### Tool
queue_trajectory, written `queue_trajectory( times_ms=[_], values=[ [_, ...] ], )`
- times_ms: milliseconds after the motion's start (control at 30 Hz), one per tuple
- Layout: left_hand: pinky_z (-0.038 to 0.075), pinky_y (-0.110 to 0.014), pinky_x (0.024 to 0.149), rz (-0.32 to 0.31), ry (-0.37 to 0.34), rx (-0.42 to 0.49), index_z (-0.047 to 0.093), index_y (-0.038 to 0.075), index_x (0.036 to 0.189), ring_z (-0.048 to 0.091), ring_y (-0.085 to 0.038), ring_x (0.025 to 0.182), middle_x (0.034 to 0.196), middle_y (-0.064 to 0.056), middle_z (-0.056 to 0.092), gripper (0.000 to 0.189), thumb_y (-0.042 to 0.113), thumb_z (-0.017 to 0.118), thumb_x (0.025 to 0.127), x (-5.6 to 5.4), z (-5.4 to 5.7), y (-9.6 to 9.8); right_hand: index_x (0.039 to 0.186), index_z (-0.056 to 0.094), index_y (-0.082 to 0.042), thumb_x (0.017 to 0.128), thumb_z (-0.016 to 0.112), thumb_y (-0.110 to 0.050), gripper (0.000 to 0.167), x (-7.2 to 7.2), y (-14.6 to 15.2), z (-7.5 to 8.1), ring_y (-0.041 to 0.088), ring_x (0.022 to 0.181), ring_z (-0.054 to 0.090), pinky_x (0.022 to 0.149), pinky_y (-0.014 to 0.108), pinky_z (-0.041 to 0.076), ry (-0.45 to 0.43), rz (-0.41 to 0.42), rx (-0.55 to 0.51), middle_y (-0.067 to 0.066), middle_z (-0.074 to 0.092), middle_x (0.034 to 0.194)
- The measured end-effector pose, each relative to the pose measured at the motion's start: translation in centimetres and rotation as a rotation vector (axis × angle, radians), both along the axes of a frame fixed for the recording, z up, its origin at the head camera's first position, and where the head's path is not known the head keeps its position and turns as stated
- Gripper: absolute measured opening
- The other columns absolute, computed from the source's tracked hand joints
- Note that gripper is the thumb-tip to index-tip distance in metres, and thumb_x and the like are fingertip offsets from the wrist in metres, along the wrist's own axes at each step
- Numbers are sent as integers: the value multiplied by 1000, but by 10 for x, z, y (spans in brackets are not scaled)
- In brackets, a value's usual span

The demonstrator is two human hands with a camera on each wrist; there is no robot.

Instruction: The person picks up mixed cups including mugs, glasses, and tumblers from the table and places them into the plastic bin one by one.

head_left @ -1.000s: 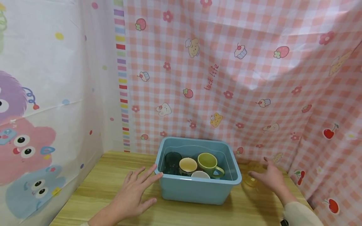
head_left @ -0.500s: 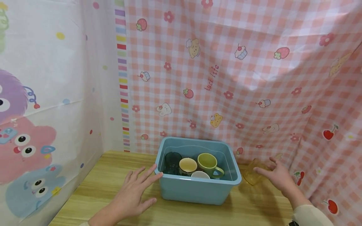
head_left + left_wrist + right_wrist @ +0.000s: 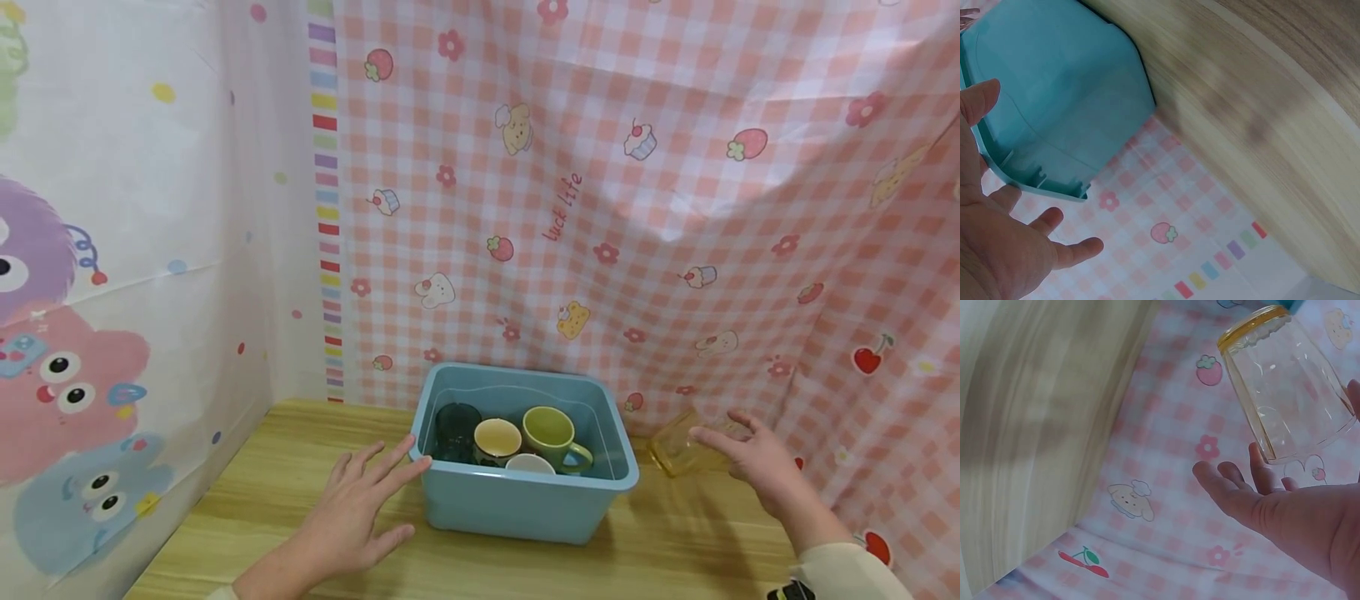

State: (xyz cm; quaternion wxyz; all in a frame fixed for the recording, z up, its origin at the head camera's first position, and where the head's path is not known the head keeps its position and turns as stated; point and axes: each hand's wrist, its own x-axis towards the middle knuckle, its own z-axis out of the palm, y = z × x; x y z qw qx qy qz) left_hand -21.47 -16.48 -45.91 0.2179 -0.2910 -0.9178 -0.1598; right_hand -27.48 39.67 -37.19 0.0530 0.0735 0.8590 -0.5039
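Observation:
My right hand [image 3: 768, 471] holds a clear amber drinking glass [image 3: 675, 450] by its rim end, right of the blue plastic bin [image 3: 517, 507]. The glass is tilted, its thick amber base pointing left toward the bin. In the right wrist view, the thumb and fingertips are at opposite sides of the glass [image 3: 1288, 394]. My left hand [image 3: 348, 517] has spread, mostly straight fingers, with fingertips touching the bin's left rim. Inside the bin stand a dark glass [image 3: 456, 429], a cream-lined cup [image 3: 498, 437], a green mug [image 3: 549, 429] and a white cup [image 3: 531, 463], partly hidden by the front wall.
The bin stands on a wood-grain table [image 3: 300, 467], close to a pink checked cloth [image 3: 465, 208] hung behind. A white cartoon-print cloth [image 3: 210, 167] borders the left side. More checked cloth with cherries [image 3: 885, 433] closes off the right.
The right hand has moved to the right, and the amber glass has tipped over from more upright, its base swinging left. The left hand and the bin have stayed in place.

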Motion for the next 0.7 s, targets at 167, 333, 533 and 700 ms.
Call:
queue_trajectory(
  times_ms=[167, 333, 533, 700],
  values=[
    [41, -86, 102, 2, -4, 6, 44, 38, 163, 52, -53, 141, 175, -2, 38, 90, 37, 90, 86, 0, 0, 1, 169, -13, -1, 106, 60, -55, 110, 1, 3, 10, 58, 159, 16, 125, 68, 33, -9, -14, -29, 39, -8, 173],
    [40, -87, 102, 3, -4, 3, 45, 38, 163, 52, -53, 141, 174, -3, 38, 89, 37, 90, 86, 1, 1, 1, 170, -14, -4, 106, 59, -54, 108, 3, 6, 16, 56, 162, 7, 125, 67, 33, 13, -9, -66, 28, -21, 175],
    [40, -87, 103, 7, -9, -2, 44, 39, 163, 52, -53, 142, 175, -2, 38, 90, 38, 90, 86, 2, 2, 2, 171, -9, -4, 107, 59, -51, 104, 6, 5, 21, 55, 162, 11, 112, 51, 54, 64, 8, -69, 29, -14, 177],
    [39, -87, 103, 8, -21, 7, 47, 35, 162, 51, -53, 142, 175, -2, 37, 88, 37, 90, 86, 1, 2, 2, 171, -7, -4, 107, 61, -51, 105, 8, -1, 26, 57, 160, 14, 115, 54, 52, 91, 28, -76, 32, -10, 176]
  ],
)
